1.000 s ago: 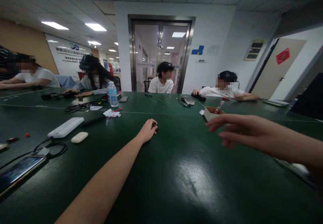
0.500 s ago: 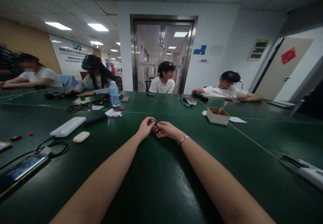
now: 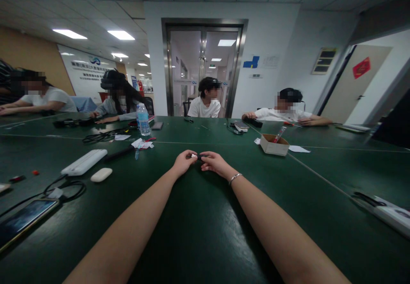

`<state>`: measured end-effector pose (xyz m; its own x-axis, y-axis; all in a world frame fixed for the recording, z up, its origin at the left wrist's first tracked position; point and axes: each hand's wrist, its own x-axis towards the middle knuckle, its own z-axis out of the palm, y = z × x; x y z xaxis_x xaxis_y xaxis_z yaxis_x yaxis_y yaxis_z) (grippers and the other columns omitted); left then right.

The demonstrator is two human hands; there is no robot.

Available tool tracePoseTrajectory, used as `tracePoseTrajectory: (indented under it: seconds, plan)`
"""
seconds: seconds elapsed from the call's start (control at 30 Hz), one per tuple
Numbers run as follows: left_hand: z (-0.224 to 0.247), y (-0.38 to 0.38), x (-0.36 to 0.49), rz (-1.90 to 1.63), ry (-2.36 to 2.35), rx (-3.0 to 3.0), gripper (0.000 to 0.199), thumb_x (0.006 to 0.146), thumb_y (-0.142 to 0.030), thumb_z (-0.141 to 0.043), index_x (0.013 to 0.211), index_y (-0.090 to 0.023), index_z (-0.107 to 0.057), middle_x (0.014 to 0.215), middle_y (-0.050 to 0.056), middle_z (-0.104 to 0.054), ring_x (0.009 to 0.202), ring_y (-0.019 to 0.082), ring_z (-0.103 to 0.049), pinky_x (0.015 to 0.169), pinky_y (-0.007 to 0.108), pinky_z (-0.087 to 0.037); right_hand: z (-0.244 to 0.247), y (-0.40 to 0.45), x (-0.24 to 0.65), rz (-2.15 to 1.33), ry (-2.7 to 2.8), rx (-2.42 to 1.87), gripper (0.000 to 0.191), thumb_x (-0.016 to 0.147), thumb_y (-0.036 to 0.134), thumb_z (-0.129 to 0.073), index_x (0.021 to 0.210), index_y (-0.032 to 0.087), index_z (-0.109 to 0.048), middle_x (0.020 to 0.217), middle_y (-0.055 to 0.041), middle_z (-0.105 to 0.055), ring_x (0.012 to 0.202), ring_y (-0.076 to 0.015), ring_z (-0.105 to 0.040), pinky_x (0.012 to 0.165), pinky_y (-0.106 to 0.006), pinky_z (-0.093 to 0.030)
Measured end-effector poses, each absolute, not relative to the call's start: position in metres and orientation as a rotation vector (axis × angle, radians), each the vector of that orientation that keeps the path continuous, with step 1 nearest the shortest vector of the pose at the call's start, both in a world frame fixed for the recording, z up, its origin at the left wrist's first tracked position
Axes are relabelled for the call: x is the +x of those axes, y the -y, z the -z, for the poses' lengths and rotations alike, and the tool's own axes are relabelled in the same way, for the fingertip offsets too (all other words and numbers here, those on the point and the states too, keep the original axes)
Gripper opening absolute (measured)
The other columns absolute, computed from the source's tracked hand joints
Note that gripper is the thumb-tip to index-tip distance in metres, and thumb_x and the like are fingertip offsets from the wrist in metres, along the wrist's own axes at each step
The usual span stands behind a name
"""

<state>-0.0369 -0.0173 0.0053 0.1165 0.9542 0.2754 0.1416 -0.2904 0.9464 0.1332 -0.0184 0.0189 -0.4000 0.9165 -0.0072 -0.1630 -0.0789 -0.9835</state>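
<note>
My left hand (image 3: 184,163) pinches a small silvery piece (image 3: 193,156) between thumb and fingers, above the dark green table (image 3: 198,215). Just to its right, my right hand (image 3: 215,163), with a bracelet at the wrist, grips a small dark piece (image 3: 200,157). The two pieces meet or nearly meet between my fingertips; whether they are joined is too small to tell. Both hands are close together in the middle of the view.
Left lie a phone (image 3: 28,218), a white power bank (image 3: 85,162), a white oval case (image 3: 101,174) and cables. Further back stand a water bottle (image 3: 142,120) and an open box (image 3: 274,145). Several people sit across the table.
My fingertips have moved slightly apart, and more of the small pieces shows between them. The whole view has shifted a little, with things appearing further left.
</note>
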Motion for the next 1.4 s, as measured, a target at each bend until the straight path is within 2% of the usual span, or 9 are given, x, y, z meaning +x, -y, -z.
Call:
tracePoseTrajectory:
  seconds: [0.33,0.6,0.8,1.0,1.4]
  plan:
    - [-0.007,0.018,-0.037,-1.233,-1.049,1.464,0.023,0.068,-0.02,-0.067,0.089,-0.013,-0.059,0.084,0.006,-0.062,0.078,0.014,-0.059,0.075,0.03,-0.049,-0.023,0.022,0.135,-1.618,1.306,-0.883,0.021,0.084,0.006,-0.056,0.104,0.01,-0.052,0.069,-0.0032,-0.061,0.053,-0.0114,-0.062,0.054,-0.024,-0.058]
    - [-0.006,0.016,-0.041,-1.193,-1.01,1.377,0.024,0.068,-0.017,-0.067,0.09,-0.012,-0.06,0.085,0.007,-0.063,0.078,0.014,-0.06,0.082,0.034,-0.048,-0.021,0.02,0.136,-1.61,1.289,-0.924,0.026,0.081,0.006,-0.061,0.105,0.005,-0.051,0.066,-0.0058,-0.062,0.052,-0.012,-0.062,0.053,-0.022,-0.057]
    - [-0.005,0.016,-0.043,-1.166,-0.972,1.393,0.023,0.069,-0.017,-0.067,0.09,-0.012,-0.061,0.087,0.008,-0.064,0.082,0.016,-0.061,0.084,0.035,-0.048,-0.019,0.017,0.138,-1.601,1.308,-0.911,0.022,0.081,0.001,-0.058,0.102,0.003,-0.053,0.069,-0.0072,-0.063,0.052,-0.0107,-0.062,0.053,-0.02,-0.057]
    - [-0.006,0.017,-0.04,-1.177,-1.02,1.358,0.021,0.068,-0.016,-0.068,0.087,-0.011,-0.061,0.082,0.007,-0.063,0.078,0.015,-0.061,0.083,0.036,-0.048,-0.019,0.018,0.137,-1.59,1.307,-0.92,0.021,0.08,0.0,-0.06,0.099,0.004,-0.055,0.067,-0.0057,-0.063,0.05,-0.01,-0.061,0.052,-0.019,-0.057]
    - [-0.002,0.013,-0.041,-1.15,-1.016,1.427,0.023,0.069,-0.022,-0.068,0.089,-0.012,-0.062,0.084,0.008,-0.064,0.079,0.016,-0.062,0.077,0.032,-0.05,-0.017,0.012,0.143,-1.583,1.377,-0.927,0.024,0.078,-0.001,-0.062,0.1,0.005,-0.057,0.069,-0.0057,-0.063,0.053,-0.0103,-0.062,0.054,-0.02,-0.057]
